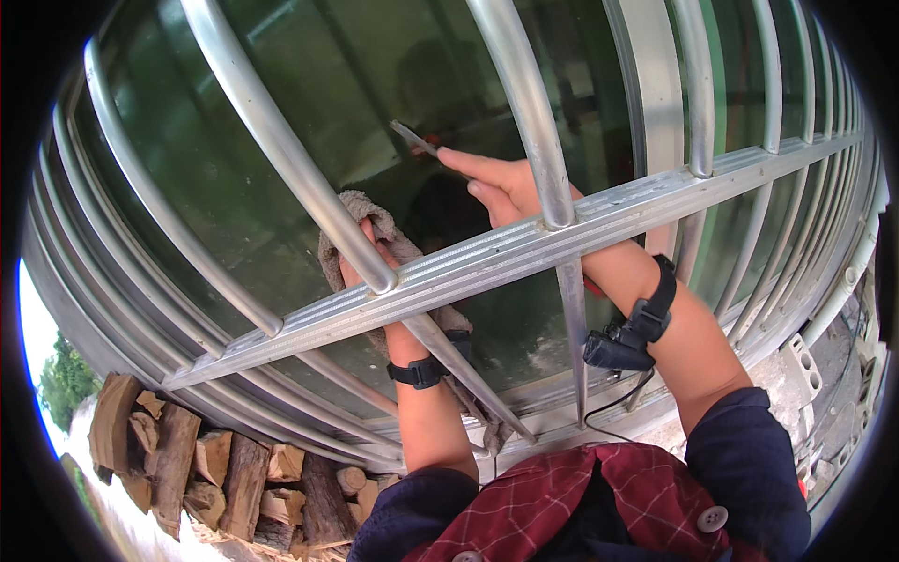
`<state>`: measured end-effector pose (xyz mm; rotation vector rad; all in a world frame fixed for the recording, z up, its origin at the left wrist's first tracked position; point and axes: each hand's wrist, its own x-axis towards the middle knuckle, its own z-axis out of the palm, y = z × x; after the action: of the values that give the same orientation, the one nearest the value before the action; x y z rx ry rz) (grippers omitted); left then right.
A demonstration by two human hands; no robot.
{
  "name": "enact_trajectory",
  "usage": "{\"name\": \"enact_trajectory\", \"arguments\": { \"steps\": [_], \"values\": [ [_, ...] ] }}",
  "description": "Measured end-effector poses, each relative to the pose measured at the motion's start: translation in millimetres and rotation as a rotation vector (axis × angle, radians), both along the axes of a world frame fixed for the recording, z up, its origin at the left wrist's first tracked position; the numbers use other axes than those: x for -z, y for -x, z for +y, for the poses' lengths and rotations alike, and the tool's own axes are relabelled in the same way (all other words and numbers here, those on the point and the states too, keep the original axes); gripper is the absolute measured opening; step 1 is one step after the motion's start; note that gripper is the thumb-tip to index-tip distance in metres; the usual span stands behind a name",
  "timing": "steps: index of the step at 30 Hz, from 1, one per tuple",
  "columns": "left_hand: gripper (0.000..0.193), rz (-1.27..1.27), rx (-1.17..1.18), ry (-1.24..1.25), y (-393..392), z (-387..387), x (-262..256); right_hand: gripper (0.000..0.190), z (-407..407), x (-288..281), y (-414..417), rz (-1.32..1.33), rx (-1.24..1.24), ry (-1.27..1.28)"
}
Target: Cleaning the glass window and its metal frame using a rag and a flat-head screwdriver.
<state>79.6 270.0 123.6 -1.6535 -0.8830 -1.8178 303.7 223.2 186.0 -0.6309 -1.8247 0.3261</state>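
Note:
Both arms reach through the metal window bars [520, 91] to the dark glass pane [330, 91] behind. My left hand [362, 256] holds a grey-brown cloth [372, 211] against or close to the glass, partly hidden by a bar. My right hand [502, 186] grips a thin flat tool, perhaps a scraper blade [411, 137], with the index finger along it; its handle is hidden in the hand. The tip points up and left over the glass. Something red shows by the blade, possibly a reflection. Smears and pale specks mark the pane.
A flat metal crossbar [477, 253] runs between the hands and my body. Split firewood [232, 485] is stacked at the lower left. A black device [618, 348] with a cable is strapped to the right wrist. Hollow blocks [801, 369] and a white pipe [843, 281] stand at the right.

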Motion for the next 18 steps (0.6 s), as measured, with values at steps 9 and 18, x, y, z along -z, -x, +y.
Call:
{"name": "enact_trajectory", "arguments": {
  "steps": [9, 18],
  "values": [
    [0.039, -0.227, 0.215, 0.111, 1.3, 6.9, 3.3, 0.042, 2.1, 9.6, 5.5, 0.106, 0.001, -0.007],
    [0.039, -0.419, 0.386, 0.202, -6.3, -2.7, -3.1, 0.044, -0.4, 0.1, -4.0, -0.063, -0.002, -0.022]
  ]
}}
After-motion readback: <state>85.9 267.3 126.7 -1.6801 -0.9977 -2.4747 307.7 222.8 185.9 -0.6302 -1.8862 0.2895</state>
